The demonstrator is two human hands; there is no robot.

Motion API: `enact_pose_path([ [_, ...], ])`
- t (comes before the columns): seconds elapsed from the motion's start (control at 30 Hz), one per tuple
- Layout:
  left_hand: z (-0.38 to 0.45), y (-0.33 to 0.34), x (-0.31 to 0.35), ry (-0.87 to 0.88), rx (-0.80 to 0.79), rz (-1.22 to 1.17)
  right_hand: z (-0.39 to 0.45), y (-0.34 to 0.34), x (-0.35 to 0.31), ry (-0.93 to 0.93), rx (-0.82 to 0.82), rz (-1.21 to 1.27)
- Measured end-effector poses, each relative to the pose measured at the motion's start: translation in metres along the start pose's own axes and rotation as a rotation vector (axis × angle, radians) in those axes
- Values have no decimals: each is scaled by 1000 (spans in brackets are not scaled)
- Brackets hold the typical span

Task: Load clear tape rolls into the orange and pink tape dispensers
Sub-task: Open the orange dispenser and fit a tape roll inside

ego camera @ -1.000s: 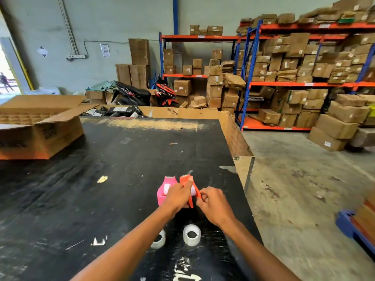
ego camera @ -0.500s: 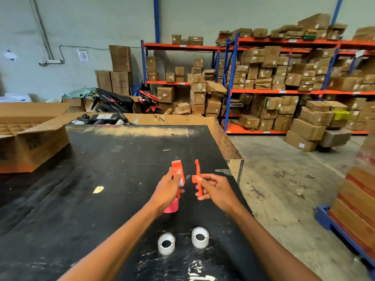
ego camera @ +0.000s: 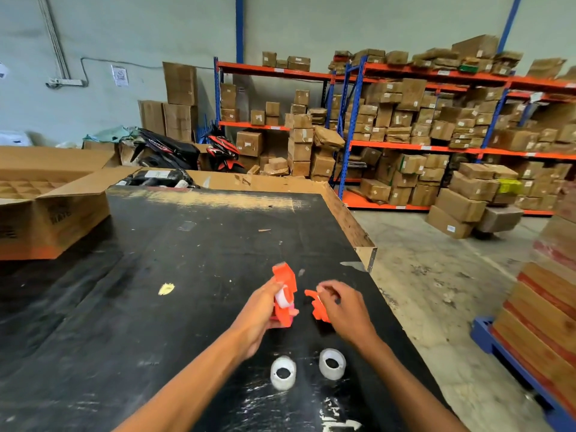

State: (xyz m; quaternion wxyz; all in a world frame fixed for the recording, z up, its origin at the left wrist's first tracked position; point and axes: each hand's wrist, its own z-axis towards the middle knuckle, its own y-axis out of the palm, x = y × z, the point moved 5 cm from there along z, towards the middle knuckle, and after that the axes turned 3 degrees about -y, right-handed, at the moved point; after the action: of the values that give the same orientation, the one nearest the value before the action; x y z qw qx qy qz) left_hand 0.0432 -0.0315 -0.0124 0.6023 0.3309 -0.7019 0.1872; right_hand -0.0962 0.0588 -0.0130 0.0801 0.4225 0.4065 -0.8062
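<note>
My left hand (ego camera: 258, 313) grips the main half of the orange tape dispenser (ego camera: 285, 280), upright above the black table (ego camera: 156, 307); a whitish core shows inside it. A sliver of the pink dispenser (ego camera: 293, 312) peeks out behind that hand. My right hand (ego camera: 343, 307) pinches the detached orange cover piece (ego camera: 318, 308), a short gap to the right of the main half. Two clear tape rolls lie on the table nearer me: one on the left (ego camera: 283, 372) and one on the right (ego camera: 332, 363), both untouched.
An open cardboard box (ego camera: 53, 213) sits at the table's far left. The table's right edge (ego camera: 367, 254) drops to a concrete floor. Shelving racks (ego camera: 436, 145) full of cartons stand beyond, and stacked pallets (ego camera: 545, 307) rise at right. A yellow scrap (ego camera: 166, 289) lies on the table.
The orange dispenser has come apart into two pieces, one in each hand, and they have drawn further apart. The pink dispenser is now mostly hidden behind my left hand.
</note>
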Motion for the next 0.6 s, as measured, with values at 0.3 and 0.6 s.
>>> enact_pose_path([
  [0.3,-4,72,-12,-46,-197,-26,-42,-39,-16,-119,-118,254],
  [0.6,1,84,-22,-48,-178,-29,-73,-73,42,-1,-401,-383],
])
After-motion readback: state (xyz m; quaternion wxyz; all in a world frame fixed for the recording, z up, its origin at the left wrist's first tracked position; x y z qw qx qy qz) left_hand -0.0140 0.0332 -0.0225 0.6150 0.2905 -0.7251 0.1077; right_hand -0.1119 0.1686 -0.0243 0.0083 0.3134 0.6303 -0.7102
